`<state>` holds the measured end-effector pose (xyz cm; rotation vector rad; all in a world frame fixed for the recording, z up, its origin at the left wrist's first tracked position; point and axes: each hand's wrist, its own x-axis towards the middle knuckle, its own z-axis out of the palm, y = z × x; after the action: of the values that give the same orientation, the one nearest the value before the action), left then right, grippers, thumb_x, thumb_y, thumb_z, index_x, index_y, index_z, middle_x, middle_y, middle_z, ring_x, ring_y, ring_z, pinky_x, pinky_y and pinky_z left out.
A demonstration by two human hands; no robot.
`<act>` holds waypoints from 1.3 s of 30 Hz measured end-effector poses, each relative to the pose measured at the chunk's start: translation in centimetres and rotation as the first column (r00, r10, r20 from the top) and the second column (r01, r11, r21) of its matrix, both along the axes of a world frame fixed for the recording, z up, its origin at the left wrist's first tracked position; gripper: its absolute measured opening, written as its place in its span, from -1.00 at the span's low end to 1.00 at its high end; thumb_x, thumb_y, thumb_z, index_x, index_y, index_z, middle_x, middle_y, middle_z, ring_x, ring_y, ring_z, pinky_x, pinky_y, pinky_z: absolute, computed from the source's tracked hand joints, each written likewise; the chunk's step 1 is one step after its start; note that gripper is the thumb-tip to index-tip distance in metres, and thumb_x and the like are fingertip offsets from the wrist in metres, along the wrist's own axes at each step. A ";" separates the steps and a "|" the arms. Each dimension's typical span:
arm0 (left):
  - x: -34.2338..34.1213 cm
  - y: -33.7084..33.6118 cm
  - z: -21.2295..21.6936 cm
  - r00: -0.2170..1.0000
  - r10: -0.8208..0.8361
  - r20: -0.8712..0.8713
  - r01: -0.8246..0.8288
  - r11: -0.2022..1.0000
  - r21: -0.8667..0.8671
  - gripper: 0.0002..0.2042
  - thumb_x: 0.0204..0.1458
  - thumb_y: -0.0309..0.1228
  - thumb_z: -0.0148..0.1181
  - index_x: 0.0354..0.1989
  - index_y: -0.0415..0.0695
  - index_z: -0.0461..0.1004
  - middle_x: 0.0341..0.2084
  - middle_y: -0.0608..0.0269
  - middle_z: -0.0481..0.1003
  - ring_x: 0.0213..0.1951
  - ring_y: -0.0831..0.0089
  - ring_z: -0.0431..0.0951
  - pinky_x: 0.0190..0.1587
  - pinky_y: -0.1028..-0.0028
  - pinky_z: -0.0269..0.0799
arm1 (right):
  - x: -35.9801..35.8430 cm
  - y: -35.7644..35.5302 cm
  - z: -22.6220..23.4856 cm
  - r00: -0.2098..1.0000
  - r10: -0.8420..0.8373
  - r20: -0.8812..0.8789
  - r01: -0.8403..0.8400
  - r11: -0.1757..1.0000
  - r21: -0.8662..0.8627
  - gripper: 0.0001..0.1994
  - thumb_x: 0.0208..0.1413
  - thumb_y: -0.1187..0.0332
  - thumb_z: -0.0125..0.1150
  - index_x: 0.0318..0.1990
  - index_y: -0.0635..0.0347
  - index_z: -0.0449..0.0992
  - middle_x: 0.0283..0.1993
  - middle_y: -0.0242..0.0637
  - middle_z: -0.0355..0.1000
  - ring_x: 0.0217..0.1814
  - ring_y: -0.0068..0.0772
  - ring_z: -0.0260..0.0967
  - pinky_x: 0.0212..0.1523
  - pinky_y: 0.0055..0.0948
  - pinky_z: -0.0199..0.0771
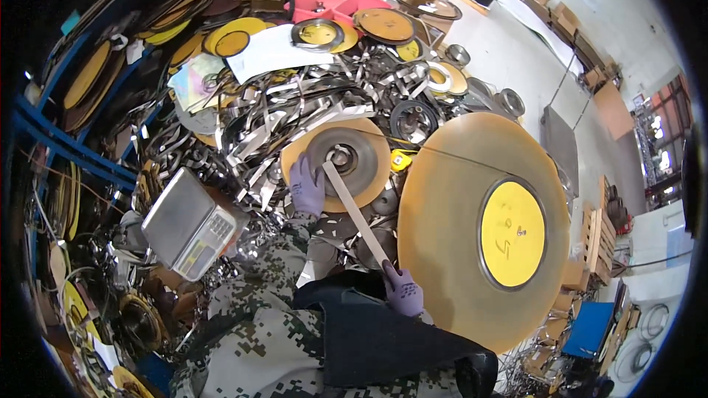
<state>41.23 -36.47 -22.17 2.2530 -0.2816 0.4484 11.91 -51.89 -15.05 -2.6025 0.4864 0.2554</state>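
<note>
At the frame's centre, my left hand [306, 186] presses flat on the partly wound reel [344, 161]; my right hand [402, 291] pinches the metal strip [355, 211], much winding seemingly left.

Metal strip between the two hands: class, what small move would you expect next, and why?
Probably the right hand draws the strip a little further off the reel. The strip runs straight from the reel's hub to that hand, while the left hand rests on the reel, seemingly steadying it.
</note>
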 end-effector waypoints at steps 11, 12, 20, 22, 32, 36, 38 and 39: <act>-0.3 0.3 -0.3 1.000 -0.009 0.005 0.009 0.999 0.053 -0.47 0.09 -0.31 0.08 0.23 -0.24 0.18 0.19 -0.04 0.24 0.17 -0.07 0.22 0.25 0.10 0.10 | 0.3 0.1 -0.2 0.999 0.002 -0.035 -0.004 0.998 -0.065 -0.61 0.18 0.19 0.02 0.18 -0.26 0.31 -0.22 -0.03 0.36 -0.26 0.10 0.41 -0.30 0.00 0.47; -0.2 0.1 -0.3 1.000 -0.008 0.013 0.007 0.998 0.067 -0.47 0.08 -0.31 0.08 0.22 -0.24 0.18 0.19 -0.04 0.24 0.17 -0.07 0.22 0.25 0.10 0.10 | 0.2 0.0 -0.3 0.999 0.002 -0.048 -0.005 0.997 -0.075 -0.60 0.17 0.19 0.03 0.19 -0.27 0.30 -0.22 -0.03 0.36 -0.27 0.10 0.41 -0.31 0.00 0.47; -0.2 0.3 -0.8 0.999 -0.022 0.038 0.019 0.996 0.083 -0.46 0.04 -0.34 0.13 0.21 -0.22 0.19 0.18 -0.04 0.25 0.17 -0.07 0.23 0.26 0.10 0.09 | 0.1 -1.4 -0.2 1.000 0.007 -0.024 -0.008 0.999 -0.039 -0.55 0.15 0.19 0.06 0.22 -0.36 0.26 -0.22 -0.06 0.37 -0.29 0.08 0.43 -0.32 -0.02 0.49; -0.1 0.1 -0.5 0.999 -0.033 0.015 0.032 0.997 0.072 -0.47 0.04 -0.35 0.13 0.20 -0.22 0.20 0.17 -0.05 0.25 0.17 -0.08 0.23 0.27 0.11 0.08 | 0.1 -1.9 -0.6 0.999 0.015 -0.040 -0.017 0.999 -0.050 -0.56 0.16 0.18 0.05 0.23 -0.34 0.26 -0.22 -0.08 0.38 -0.29 0.06 0.44 -0.32 -0.02 0.48; -0.3 0.1 -0.7 0.999 -0.025 0.023 0.023 0.994 0.111 -0.48 0.06 -0.36 0.09 0.19 -0.32 0.19 0.16 -0.12 0.25 0.18 -0.04 0.23 0.30 0.12 0.03 | 0.3 -2.4 0.5 0.998 0.030 -0.050 -0.033 0.999 -0.044 -0.62 0.20 0.15 0.01 0.19 -0.27 0.30 -0.26 -0.07 0.36 -0.33 0.06 0.43 -0.36 -0.02 0.46; -0.3 -0.1 -0.6 1.000 -0.021 0.001 0.021 0.995 0.102 -0.48 0.06 -0.34 0.09 0.19 -0.30 0.19 0.18 -0.10 0.23 0.20 -0.04 0.21 0.31 0.12 0.02 | 0.3 -2.5 0.2 0.999 0.023 -0.045 -0.025 0.998 -0.057 -0.62 0.20 0.13 0.01 0.18 -0.28 0.32 -0.25 -0.08 0.37 -0.32 0.05 0.44 -0.34 -0.03 0.47; -0.2 0.0 -0.7 1.000 -0.019 0.009 0.018 0.995 0.100 -0.47 0.06 -0.33 0.09 0.19 -0.30 0.19 0.19 -0.09 0.22 0.20 -0.04 0.20 0.31 0.12 0.02 | 0.2 -2.5 0.0 0.999 0.030 -0.031 -0.032 0.997 -0.071 -0.62 0.19 0.12 0.02 0.18 -0.28 0.33 -0.25 -0.08 0.37 -0.32 0.04 0.44 -0.34 -0.03 0.47; -0.3 0.0 -0.7 1.000 -0.025 0.010 0.024 0.995 0.097 -0.47 0.06 -0.33 0.09 0.19 -0.30 0.19 0.20 -0.09 0.21 0.20 -0.05 0.19 0.31 0.12 0.02 | 0.1 -2.5 -0.1 0.999 0.025 -0.035 -0.027 0.997 -0.067 -0.62 0.19 0.12 0.02 0.18 -0.29 0.33 -0.25 -0.09 0.37 -0.31 0.04 0.44 -0.33 -0.03 0.47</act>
<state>40.98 -36.51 -22.82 2.3401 -0.3428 0.4428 12.01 -54.42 -15.18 -2.6755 0.4814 0.2973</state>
